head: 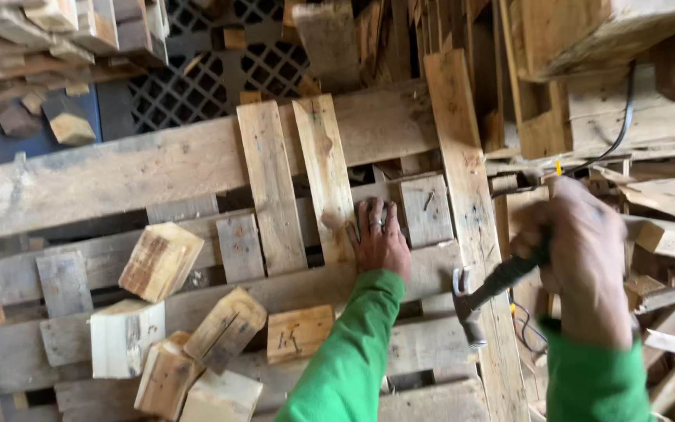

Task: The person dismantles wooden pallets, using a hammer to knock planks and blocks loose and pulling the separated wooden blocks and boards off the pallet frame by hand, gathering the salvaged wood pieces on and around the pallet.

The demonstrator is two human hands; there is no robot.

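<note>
Hammer (pixel 474 301): was in the right hand (pixel 580 250), w/ metal head low and pointing down-left, dark handle going up into the fist. It hung just over the long plank (pixel 462 195), near the pallet's right side.
Right hand: was clenched tight round the hammer handle, a bit blurry, green sleeve (pixel 591 379) below it.
Left hand (pixel 380 238): was flat and open, fingers spread, holding nothing. It pressed down on the pallet (pixel 80 184) wood, touching the bottom end of a pale slat (pixel 326 176). Ring on one finger.
Slats: two pale ones lay side by side, pointing up and away; a 2nd slat (pixel 271 184) was just left of the first.
Small board (pixel 426 209): sat just right of the left hand, w/ a dark mark on it, maybe a nail, can't tell.
Blocks (pixel 162 258): chunky cut wood bits were piled at the bottom left, on the pallet, well apart from the hammer.
Cable (pixel 623 125): thin dark one ran down from the top right, over scrap wood.
Grid (pixel 212 70): black plastic mesh was at the top, behind the wood.
</note>
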